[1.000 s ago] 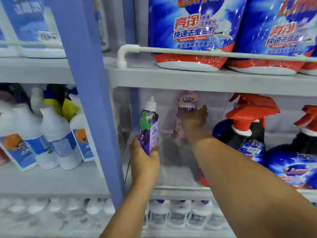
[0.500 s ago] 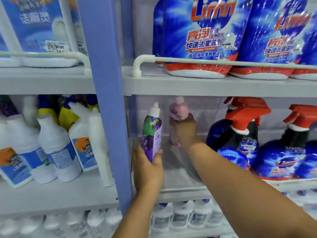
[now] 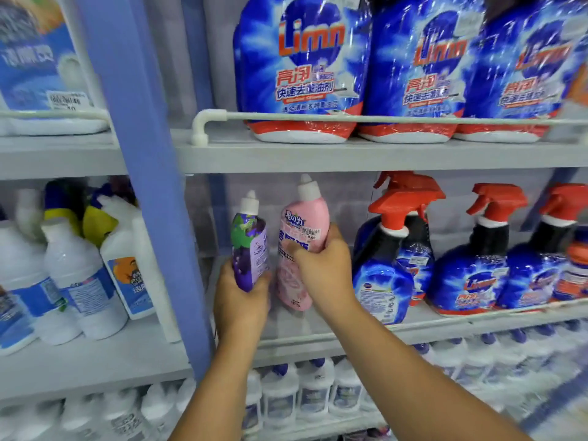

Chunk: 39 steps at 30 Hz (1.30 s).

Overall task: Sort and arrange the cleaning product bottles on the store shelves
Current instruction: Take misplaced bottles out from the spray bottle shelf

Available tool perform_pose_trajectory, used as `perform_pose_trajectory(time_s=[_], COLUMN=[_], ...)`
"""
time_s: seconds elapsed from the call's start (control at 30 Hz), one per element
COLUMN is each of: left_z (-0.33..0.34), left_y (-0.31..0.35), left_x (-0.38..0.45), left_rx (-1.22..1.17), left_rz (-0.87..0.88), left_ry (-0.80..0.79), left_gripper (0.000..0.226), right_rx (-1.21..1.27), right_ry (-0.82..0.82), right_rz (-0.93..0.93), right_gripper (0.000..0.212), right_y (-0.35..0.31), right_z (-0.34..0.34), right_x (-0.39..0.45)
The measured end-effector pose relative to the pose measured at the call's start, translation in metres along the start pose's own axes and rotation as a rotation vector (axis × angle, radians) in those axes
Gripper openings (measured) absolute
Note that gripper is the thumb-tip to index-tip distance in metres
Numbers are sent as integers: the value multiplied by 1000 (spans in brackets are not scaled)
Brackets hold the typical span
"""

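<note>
Two hands are each gripping one bottle above the middle shelf [image 3: 318,332]: the left hand [image 3: 241,300], fingers curled round, is holding a purple bottle [image 3: 249,249]; at its 3 o'clock, the right hand [image 3: 321,272] is clasping a pink bottle [image 3: 302,224]. Three red-triggered spray bottles [image 3: 385,268] are standing at 3 o'clock.

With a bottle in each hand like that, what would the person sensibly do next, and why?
Probably set the pink white-capped bottle down on the grey middle shelf, in the bare stretch left of the red-trigger blue spray bottles. The right hand holds it above the shelf, beside the purple bottle gripped by the left hand; neither bottle seems to stand on the shelf yet.
</note>
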State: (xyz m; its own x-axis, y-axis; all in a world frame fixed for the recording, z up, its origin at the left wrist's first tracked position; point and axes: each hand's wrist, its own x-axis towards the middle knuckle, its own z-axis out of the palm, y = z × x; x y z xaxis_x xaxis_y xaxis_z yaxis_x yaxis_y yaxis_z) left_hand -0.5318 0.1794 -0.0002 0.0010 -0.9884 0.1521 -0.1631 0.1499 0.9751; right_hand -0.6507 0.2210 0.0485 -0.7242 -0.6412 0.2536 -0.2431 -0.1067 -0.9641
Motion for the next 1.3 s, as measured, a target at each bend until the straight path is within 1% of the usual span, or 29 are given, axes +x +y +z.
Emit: perform_pose_trajectory(time_s=[0.1, 0.3, 0.37, 0.47, 0.6, 0.77, 1.0, 1.13, 1.3], left_z=[-3, -8, -16, -31, -56, -101, -184, -251, -359], left_y=[8, 41, 47, 56, 60, 58, 43, 23, 2], left_x=[-14, -73, -97, -127, -159, -189, -205, -212, -199], left_rx=[27, 37, -5, -52, -74, -60, -73, -83, -98], left_rz=[37, 102, 108, 100, 72, 18, -1, -23, -18], left_ry=[12, 39, 63, 52, 98, 241, 411, 474, 497], left_gripper=[32, 41, 41, 45, 40, 44, 42, 41, 42], right_rx=[3, 99, 102, 130, 158, 229, 281, 296, 313], right_ry=[-53, -155, -222, -344, -507, -691, -852, -912, -892], right_rz=[-11, -26, -17, -5, 5, 73, 90, 89, 110], right_gripper=[36, 33, 35, 37, 30, 33, 33, 34, 32], right_y=[-9, -22, -22, -22, -21, -24, -41, -52, -70], right_z=[-24, -84, -105, -130, -134, -106, -46, 9, 96], right_x=[-9, -22, -29, -38, -52, -86, -140, -185, -251])
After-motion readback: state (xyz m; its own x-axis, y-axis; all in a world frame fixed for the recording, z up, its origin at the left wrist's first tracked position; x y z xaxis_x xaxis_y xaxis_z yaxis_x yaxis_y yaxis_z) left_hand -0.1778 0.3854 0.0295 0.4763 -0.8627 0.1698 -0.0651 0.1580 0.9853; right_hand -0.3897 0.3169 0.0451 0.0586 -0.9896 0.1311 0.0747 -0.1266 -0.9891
